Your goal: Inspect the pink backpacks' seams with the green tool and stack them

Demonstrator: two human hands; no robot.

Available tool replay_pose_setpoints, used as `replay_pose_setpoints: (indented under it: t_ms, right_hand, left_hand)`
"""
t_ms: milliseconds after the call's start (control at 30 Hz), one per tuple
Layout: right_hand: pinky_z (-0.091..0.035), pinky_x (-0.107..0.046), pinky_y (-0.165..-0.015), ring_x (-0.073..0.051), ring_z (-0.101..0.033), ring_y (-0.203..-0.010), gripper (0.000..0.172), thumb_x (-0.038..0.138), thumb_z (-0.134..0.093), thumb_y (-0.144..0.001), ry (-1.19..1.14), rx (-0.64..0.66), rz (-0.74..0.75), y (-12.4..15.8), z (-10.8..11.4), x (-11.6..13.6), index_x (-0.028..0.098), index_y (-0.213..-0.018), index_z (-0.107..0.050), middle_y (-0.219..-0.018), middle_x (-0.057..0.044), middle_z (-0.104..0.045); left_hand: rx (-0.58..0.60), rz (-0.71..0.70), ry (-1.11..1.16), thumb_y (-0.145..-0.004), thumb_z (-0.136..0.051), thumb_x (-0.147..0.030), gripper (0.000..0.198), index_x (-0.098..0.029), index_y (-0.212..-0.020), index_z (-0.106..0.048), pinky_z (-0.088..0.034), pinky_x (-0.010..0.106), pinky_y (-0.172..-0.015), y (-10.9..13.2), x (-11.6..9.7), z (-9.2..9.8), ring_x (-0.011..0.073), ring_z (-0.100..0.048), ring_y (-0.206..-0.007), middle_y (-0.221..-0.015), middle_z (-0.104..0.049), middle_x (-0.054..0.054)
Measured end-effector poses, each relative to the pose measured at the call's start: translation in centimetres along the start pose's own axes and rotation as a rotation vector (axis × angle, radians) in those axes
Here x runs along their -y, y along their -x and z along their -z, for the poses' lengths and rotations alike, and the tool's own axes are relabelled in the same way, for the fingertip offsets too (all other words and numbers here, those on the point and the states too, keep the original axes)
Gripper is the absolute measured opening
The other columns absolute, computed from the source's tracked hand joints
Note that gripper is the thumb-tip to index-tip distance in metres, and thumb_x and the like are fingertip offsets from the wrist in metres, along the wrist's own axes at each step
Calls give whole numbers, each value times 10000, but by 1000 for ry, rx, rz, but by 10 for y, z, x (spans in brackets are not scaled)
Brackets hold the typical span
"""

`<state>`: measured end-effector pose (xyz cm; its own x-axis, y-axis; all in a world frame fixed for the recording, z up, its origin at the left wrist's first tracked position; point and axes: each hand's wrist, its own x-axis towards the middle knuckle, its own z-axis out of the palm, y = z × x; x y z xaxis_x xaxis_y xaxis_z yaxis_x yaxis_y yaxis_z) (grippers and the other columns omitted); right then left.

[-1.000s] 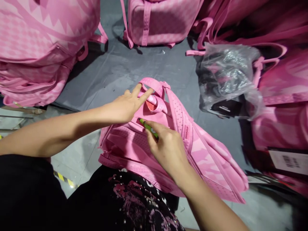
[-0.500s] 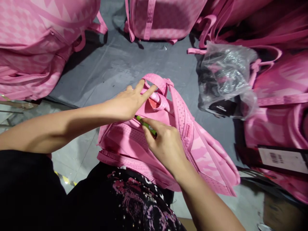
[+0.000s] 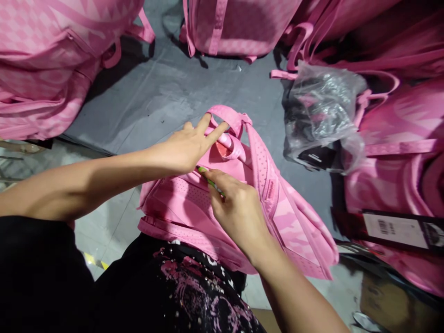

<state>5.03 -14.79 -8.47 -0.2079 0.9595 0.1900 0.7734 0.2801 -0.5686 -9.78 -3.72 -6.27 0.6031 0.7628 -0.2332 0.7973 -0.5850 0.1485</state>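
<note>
A pink backpack [image 3: 232, 169] with dotted mesh padding and camouflage panels lies tilted between my body and the grey table. My left hand [image 3: 190, 143] is on its top edge beside the looped carry handle [image 3: 227, 112]. Some of its fingers fan out against the handle, while its thumb and index finger are hidden and bent down at the fabric. In my right hand [image 3: 237, 203] is a slim green tool [image 3: 212, 182], mostly covered by the fingers. Its front end points at the backpack just below my left hand; its exact kind is unclear.
More pink backpacks stand at the left [image 3: 45, 69], at the back [image 3: 243, 27] and along the right [image 3: 391, 171]. A clear plastic bag [image 3: 326, 111] with dark contents lies on the grey table covering [image 3: 166, 92]. A black tag with a barcode label [image 3: 395, 230] hangs at the right.
My right hand has turned slightly over the green tool, so less of it shows. My left hand keeps its place on the backpack. The view has shifted a little.
</note>
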Motion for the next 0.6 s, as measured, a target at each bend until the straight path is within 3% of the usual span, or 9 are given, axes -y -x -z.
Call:
replay_pose_setpoints:
  t_ms: [400,600]
  right_hand:
    - [-610,-386,-920,-229,-741,-1023,386,88,-458,-914,-13,52,3,-4,5,2,142,-1200,-712,-1164,-93,-759]
    - [-624,-392,-815,-258,-763,-903,352,132,-485,-927,75,63,-43,-5,6,5,103,-1185,-723,-1075,-128,-779]
  left_hand:
    - [-8,-14,-20,-794,-568,-78,1036,-310,-1600,39,-504,453,-939,0,2,-1,359,-484,-1225,-1662,-43,169]
    - [-6,-14,-28,-807,-547,-61,1020,-305,-1603,42,-512,452,-929,-1,2,-2,360,-491,-1225,-1670,-14,170]
